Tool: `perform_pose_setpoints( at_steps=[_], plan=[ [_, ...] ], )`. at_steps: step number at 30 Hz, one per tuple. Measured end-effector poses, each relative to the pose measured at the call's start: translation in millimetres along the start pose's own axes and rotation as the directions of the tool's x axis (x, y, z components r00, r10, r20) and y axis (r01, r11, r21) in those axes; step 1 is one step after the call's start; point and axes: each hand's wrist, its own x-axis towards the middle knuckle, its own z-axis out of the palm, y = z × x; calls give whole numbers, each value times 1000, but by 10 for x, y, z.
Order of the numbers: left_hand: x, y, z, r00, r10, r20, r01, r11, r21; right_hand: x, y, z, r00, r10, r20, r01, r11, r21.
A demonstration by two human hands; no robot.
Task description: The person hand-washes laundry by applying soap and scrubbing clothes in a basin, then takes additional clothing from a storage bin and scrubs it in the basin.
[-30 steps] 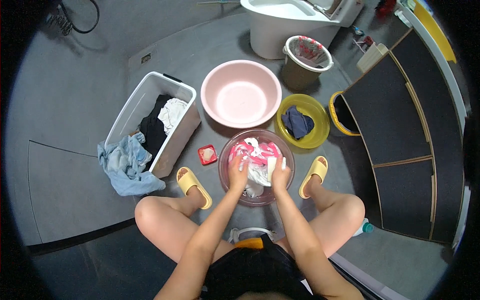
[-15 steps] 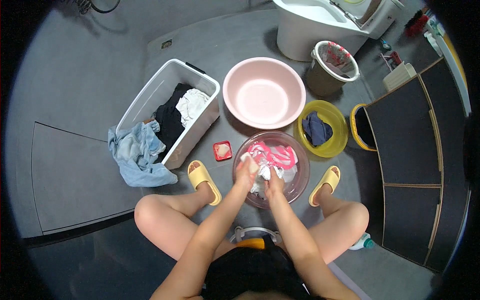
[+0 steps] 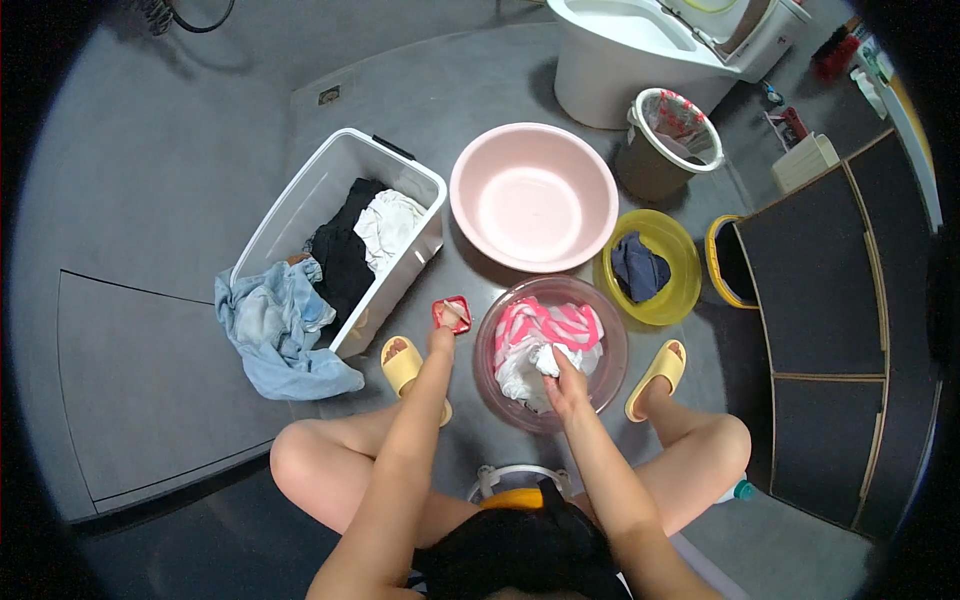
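- The left hand (image 3: 443,315) is placed at the small red dish (image 3: 461,318), which is set on the floor (image 3: 385,100) just left of the translucent brownish basin (image 3: 617,355). Whether its grip is spread or pressed together on anything cannot be told, since the dish's inside is mostly covered by the hand.
- A bunch of white cloth (image 3: 547,361) is pinched between the thumb and fingers of the right hand (image 3: 568,384), inside the basin.
- Pink-and-white cloth (image 3: 560,325) is spread beyond that bunch; whether the two are one piece cannot be made out.
- The white bunch is best gripped lightly but surely, so that it is not lost among the wet-looking folds.
- At the dish, light pressure from above is advised, as so small a thing could be pushed askew.
- The left forearm is passed over the left slipper (image 3: 401,362); that edge is best cleared with the wrist raised.
- Between dish and basin a strip of bare floor is left, and the basin's rim must be lifted over.
- Beyond the basin, room is limited by the pink tub (image 3: 535,200); to its right, by the yellow-green basin (image 3: 686,265).
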Motion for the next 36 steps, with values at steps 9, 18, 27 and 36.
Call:
perform_pose_setpoints(
  at_steps=[9, 18, 27, 36],
  plan=[
    [-1657, 695, 500, 422, 239, 875, -634, 767, 96, -86, -237, -17, 980, -73, 186, 45, 987, 152],
    [-2002, 794, 543, 658, 414, 629, -567, 822, 52, -584, -564, -146, 595, -752, 282, 659, 257, -707],
    [-2688, 1643, 591, 505, 229, 832, -153, 973, -175, -1397, -1323, 240, 806, -386, 449, 578, 677, -455],
    [-2867, 1928, 1045, 500, 355, 790, -298, 927, -228, -1525, -1513, 302, 579, -457, 675, 813, 382, -440]
  ],
)
